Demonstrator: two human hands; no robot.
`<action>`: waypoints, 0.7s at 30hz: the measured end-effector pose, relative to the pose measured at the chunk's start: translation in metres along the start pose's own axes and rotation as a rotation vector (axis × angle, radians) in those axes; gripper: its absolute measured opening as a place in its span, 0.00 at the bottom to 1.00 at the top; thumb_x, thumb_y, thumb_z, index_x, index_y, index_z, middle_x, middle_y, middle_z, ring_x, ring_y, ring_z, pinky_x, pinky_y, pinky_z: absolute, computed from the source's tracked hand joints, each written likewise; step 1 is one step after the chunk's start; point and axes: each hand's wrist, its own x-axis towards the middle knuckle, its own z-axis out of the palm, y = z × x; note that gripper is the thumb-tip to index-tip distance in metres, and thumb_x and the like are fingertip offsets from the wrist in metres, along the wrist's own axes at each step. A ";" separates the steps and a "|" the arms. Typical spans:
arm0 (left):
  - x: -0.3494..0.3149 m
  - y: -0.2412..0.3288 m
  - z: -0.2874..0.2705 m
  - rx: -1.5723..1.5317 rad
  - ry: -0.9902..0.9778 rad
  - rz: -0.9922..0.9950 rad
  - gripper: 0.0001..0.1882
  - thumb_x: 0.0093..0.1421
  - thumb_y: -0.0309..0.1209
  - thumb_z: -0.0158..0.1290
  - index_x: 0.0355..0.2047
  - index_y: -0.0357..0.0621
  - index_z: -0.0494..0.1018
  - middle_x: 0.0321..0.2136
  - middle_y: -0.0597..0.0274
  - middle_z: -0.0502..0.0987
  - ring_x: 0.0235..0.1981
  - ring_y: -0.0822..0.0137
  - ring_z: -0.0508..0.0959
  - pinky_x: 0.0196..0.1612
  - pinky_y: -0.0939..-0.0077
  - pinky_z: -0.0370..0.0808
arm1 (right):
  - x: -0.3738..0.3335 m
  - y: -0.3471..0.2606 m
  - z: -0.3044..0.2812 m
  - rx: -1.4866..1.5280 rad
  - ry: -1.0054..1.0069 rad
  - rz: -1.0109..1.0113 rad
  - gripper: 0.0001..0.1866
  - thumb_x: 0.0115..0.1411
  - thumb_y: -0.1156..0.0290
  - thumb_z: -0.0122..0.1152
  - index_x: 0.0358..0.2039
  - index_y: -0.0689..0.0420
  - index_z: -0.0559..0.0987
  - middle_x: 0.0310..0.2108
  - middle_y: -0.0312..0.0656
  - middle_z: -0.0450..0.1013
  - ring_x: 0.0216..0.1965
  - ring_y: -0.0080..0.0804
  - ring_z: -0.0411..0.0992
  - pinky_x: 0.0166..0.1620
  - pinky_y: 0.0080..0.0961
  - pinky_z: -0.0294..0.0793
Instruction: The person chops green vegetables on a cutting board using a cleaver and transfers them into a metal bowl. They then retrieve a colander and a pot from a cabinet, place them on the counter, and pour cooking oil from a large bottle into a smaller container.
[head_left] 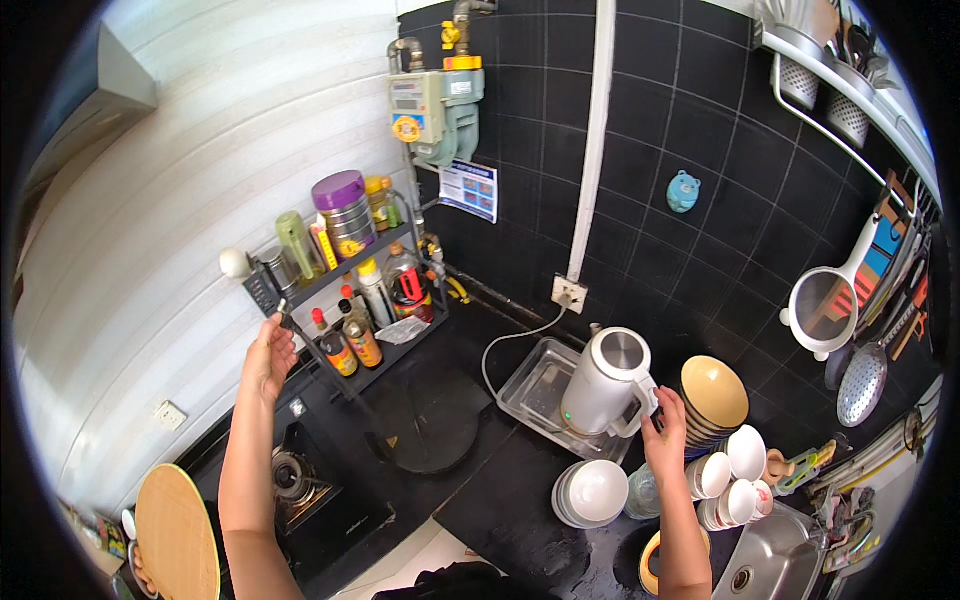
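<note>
My left hand [268, 358] is raised in front of the dark spice rack [372, 262], fingers pinched. A small pale thing shows at its fingertips, too small to name. On the right, my right hand [668, 432] is at the upper handle of a white electric kettle [600, 385], thumb and fingers closed about it. The kettle stands upright on a steel tray [530, 392], its cord running to a wall socket [570, 293]. Sauce bottles [360, 336] stand on the rack's lower shelf, close to my left hand.
White bowls [598, 492] and a yellow-lined bowl stack [714, 392] stand around my right forearm, beside a steel sink [765, 555]. A gas burner [294, 478] and a black round cover [425, 420] lie between my arms. Another person's fingers [143, 572] show behind a round wooden board [178, 535].
</note>
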 end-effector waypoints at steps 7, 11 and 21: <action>0.004 -0.108 -0.054 0.348 0.168 -0.304 0.21 0.42 0.50 0.60 0.18 0.47 0.68 0.17 0.66 0.69 0.18 0.71 0.69 0.22 0.77 0.68 | -0.013 -0.028 0.033 0.086 -0.123 0.004 0.25 0.47 0.81 0.58 0.49 0.59 0.70 0.53 0.48 0.61 0.54 0.45 0.61 0.54 0.32 0.62; -0.009 -0.154 -0.025 0.373 0.140 -0.419 0.21 0.42 0.49 0.61 0.19 0.47 0.68 0.17 0.68 0.69 0.18 0.73 0.68 0.23 0.77 0.66 | -0.023 -0.024 0.034 0.012 -0.134 -0.014 0.24 0.47 0.80 0.58 0.48 0.60 0.70 0.53 0.48 0.61 0.54 0.45 0.61 0.54 0.32 0.62; -0.044 -0.239 0.072 0.533 -0.137 -0.508 0.21 0.47 0.47 0.60 0.19 0.40 0.70 0.19 0.65 0.71 0.17 0.75 0.66 0.18 0.80 0.64 | -0.057 -0.032 0.034 0.072 -0.191 0.009 0.24 0.47 0.81 0.59 0.47 0.58 0.70 0.49 0.44 0.64 0.44 0.34 0.67 0.43 0.25 0.68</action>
